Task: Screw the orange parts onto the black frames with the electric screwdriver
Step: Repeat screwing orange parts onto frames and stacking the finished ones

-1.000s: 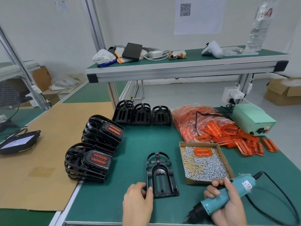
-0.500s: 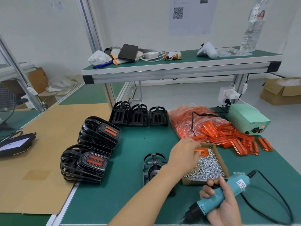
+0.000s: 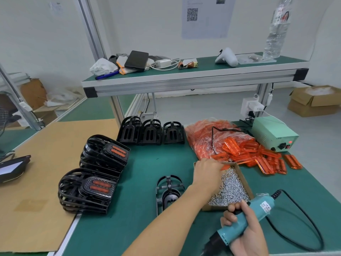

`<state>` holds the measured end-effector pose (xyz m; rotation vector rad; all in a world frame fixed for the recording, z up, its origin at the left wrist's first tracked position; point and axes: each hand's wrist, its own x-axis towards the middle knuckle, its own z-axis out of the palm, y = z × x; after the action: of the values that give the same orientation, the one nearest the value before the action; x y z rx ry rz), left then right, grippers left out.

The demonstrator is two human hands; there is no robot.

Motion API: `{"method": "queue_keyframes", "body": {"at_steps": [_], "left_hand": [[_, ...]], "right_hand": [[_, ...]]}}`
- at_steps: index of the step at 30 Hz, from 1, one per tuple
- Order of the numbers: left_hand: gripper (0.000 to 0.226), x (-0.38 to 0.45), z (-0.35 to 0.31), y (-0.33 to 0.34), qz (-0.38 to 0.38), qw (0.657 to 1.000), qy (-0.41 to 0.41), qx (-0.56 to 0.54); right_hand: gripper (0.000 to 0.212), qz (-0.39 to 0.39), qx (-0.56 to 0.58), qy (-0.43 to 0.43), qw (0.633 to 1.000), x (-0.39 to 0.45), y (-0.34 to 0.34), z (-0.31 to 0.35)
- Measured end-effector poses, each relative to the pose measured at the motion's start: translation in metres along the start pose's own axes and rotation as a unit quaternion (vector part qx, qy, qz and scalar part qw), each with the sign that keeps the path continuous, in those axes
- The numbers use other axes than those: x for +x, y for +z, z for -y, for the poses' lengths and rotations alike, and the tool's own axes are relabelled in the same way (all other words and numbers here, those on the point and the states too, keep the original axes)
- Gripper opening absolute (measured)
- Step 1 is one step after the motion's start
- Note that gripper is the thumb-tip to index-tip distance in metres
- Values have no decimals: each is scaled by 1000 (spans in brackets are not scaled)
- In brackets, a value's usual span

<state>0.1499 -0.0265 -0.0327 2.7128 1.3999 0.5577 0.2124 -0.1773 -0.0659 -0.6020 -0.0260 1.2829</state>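
An empty black frame [image 3: 168, 193] lies flat on the green mat in front of me, partly hidden by my left forearm. My left hand [image 3: 207, 174] reaches across it into the cardboard screw box [image 3: 246, 183]. Its fingers curl down onto an orange part [image 3: 225, 167] that lies on the silver screws [image 3: 230, 189] at the box's far end. My right hand [image 3: 245, 235] grips the teal electric screwdriver [image 3: 258, 209] at the near right, tip pointing down-left toward the table edge.
Two stacks of finished frames [image 3: 88, 189] [image 3: 105, 154] stand at the left beside a brown cardboard sheet [image 3: 46, 163]. Three empty frames [image 3: 151, 132] line the back. A bag and pile of orange parts [image 3: 258, 156] and the green power unit [image 3: 273, 133] sit at the right.
My left hand left the black frame's near edge and reached right and forward into the screw box, settling onto the orange part. My right hand kept hold of the screwdriver.
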Motion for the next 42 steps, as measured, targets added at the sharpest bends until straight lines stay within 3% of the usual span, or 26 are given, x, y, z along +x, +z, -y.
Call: {"method": "queue_keyframes", "body": {"at_steps": [4, 8, 11, 17, 29, 36, 42], "left_hand": [[27, -42, 15, -31, -69, 987, -56, -131], [21, -111, 50, -51, -153, 969, -139, -136], [17, -156, 66, -53, -156, 967, -184, -86], [16, -187, 56, -35, -111, 983, -146, -4], [40, -186, 31, -29, -45, 978, -167, 114], [24, -193, 46, -28, -119, 980, -137, 82], [16, -198, 59, -20, -109, 988, -87, 71]], "right_hand": [[23, 8, -4, -3, 1000, 2, -2, 0], [23, 11, -8, -2, 1000, 5, -3, 0], [30, 9, -4, -1, 1000, 8, -5, 0], [47, 5, -6, -4, 1000, 9, -4, -2], [32, -7, -13, -6, 1000, 5, -3, -3], [34, -2, -13, -3, 1000, 7, -5, -2], [36, -1, -11, -2, 1000, 9, -8, -3]]}}
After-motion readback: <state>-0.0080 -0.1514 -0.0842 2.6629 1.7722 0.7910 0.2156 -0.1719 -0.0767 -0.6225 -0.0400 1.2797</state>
